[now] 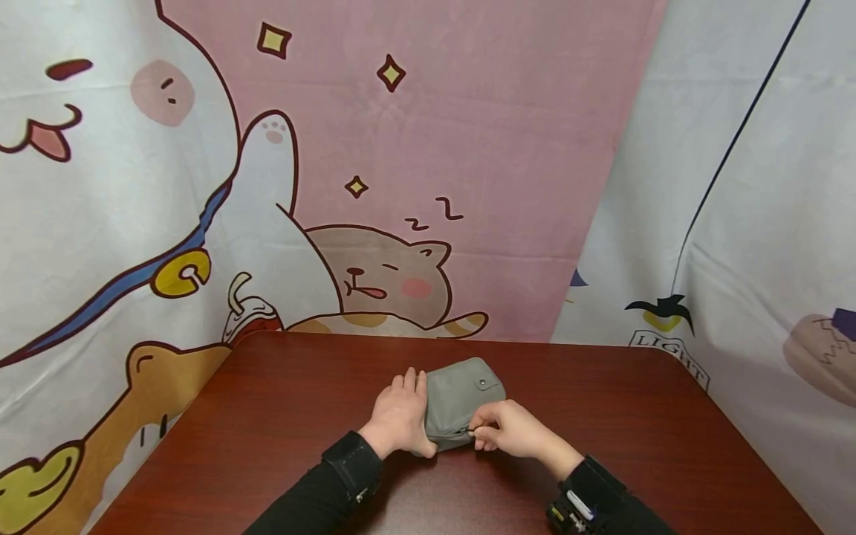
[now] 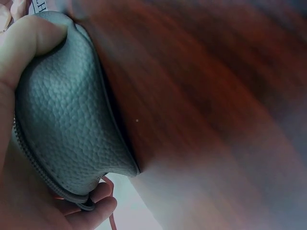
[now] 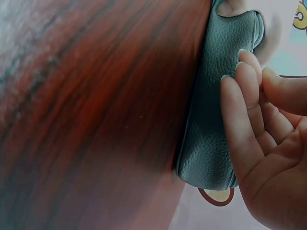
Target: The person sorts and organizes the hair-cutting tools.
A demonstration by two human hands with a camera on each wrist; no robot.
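Observation:
A grey-green pebbled leather pouch (image 1: 461, 401) lies on the table, its snap tab toward the far right. My left hand (image 1: 400, 412) holds its left end. In the left wrist view, the thumb (image 2: 45, 36) presses one corner while the fingertips (image 2: 98, 211) curl at the opposite corner, beside the zipper (image 2: 36, 160). At the near edge, my right hand (image 1: 511, 429) pinches the small zipper pull (image 1: 471, 430) between thumb and forefinger. The other right fingers (image 3: 235, 110) lie along the pouch's side in the right wrist view. Whatever is inside the pouch is hidden.
The reddish-brown wooden table (image 1: 301, 386) has rounded far corners. Behind it hangs a cartoon-printed cloth (image 1: 508, 186), meeting a pale printed cloth (image 1: 756, 245) on the right. Both forearms come in over the near edge in dark sleeves (image 1: 334, 475).

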